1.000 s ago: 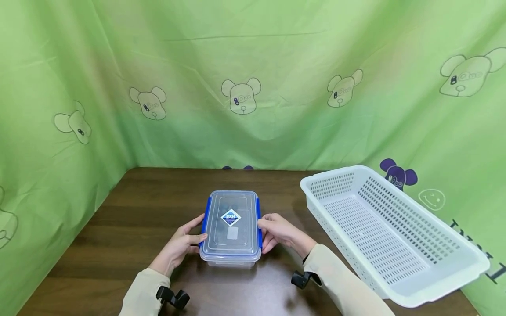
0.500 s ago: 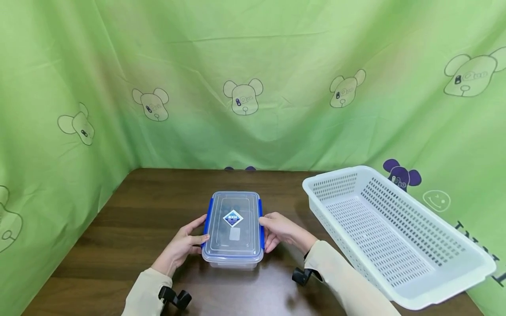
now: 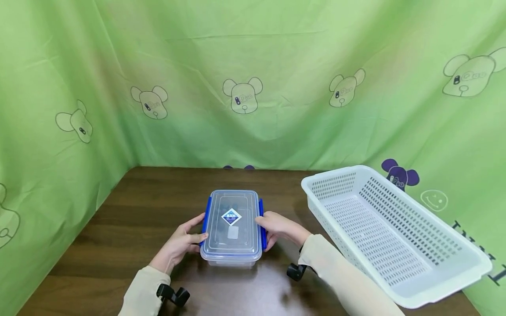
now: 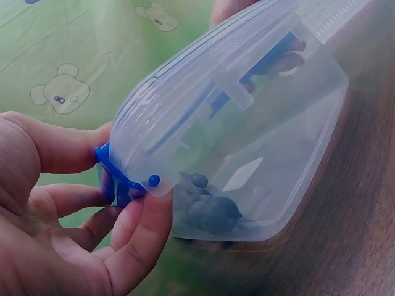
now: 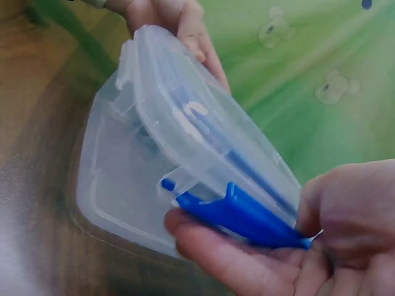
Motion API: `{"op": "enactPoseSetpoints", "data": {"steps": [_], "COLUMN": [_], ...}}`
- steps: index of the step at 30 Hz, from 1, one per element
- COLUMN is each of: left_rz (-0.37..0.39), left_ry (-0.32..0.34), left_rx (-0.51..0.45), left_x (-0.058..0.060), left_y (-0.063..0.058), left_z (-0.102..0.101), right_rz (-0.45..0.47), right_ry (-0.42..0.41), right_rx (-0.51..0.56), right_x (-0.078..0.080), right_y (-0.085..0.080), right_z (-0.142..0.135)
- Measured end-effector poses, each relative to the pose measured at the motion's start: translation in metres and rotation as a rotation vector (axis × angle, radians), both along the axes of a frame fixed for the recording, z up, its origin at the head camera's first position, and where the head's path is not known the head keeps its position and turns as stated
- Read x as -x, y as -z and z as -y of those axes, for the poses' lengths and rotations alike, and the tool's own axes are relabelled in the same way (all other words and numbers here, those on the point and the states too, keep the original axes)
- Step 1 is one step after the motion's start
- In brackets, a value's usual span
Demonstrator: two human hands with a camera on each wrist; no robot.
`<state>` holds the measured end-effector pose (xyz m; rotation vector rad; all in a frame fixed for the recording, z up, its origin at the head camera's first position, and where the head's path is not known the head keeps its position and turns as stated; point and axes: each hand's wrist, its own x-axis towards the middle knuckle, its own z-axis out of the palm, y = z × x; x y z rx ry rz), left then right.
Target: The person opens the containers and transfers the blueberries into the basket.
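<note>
A clear plastic food container (image 3: 247, 239) with blue side latches sits on the table before me. My left hand (image 3: 178, 243) holds its left side, thumb at the lid's edge and fingers curled at the left latch (image 4: 123, 176). With the thumb on the lid's right edge, my right hand (image 3: 281, 227) grips the right latch (image 5: 241, 216), which is swung out from the lid; fingers lie under it in the right wrist view. Through the container wall, a dark rounded lump (image 4: 213, 213) shows inside in the left wrist view. The lid (image 3: 233, 202) is on.
A large white perforated basket (image 3: 340, 232) stands to the right, beside my right forearm. Brown wooden table (image 3: 118, 245) extends around the container. A green curtain (image 3: 197, 57) with bear-head prints hangs behind and at both sides.
The right latch has swung outward from the container's side in my right hand's fingers. My left hand keeps its hold, and the container has stayed in nearly the same place.
</note>
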<state>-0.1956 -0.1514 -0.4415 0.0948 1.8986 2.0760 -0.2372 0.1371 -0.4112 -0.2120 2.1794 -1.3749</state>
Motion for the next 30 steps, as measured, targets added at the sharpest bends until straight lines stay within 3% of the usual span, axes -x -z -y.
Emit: {"op": "enactPoseSetpoints", "data": {"steps": [7, 12, 14, 19, 21, 26, 30], "left_rz": [-0.008, 0.005, 0.006, 0.003, -0.001, -0.015, -0.007], "left_ry": [0.007, 0.027, 0.04, 0.043, 0.032, 0.029, 0.045], "left_rx": [-0.004, 0.008, 0.019, 0.025, 0.025, 0.044, 0.07], "left_x": [0.003, 0.005, 0.005, 0.007, 0.007, 0.009, 0.015], "left_y": [0.001, 0.003, 0.004, 0.003, 0.002, 0.001, -0.001], "left_z": [0.0, 0.003, 0.005, 0.008, 0.009, 0.01, 0.011], "right_rz": [0.11, 0.16, 0.114, -0.166, -0.192, -0.045, -0.002], "right_ry": [0.037, 0.026, 0.024, 0.135, 0.152, 0.041, 0.002], "right_rx": [0.216, 0.279, 0.248, 0.058, 0.067, 0.213, 0.245], "right_x": [0.004, 0.003, 0.001, -0.002, -0.002, -0.006, -0.008], "right_y": [0.015, 0.024, 0.025, 0.018, 0.014, 0.009, 0.009], "right_z": [-0.014, -0.026, -0.028, -0.025, -0.021, -0.01, -0.007]}}
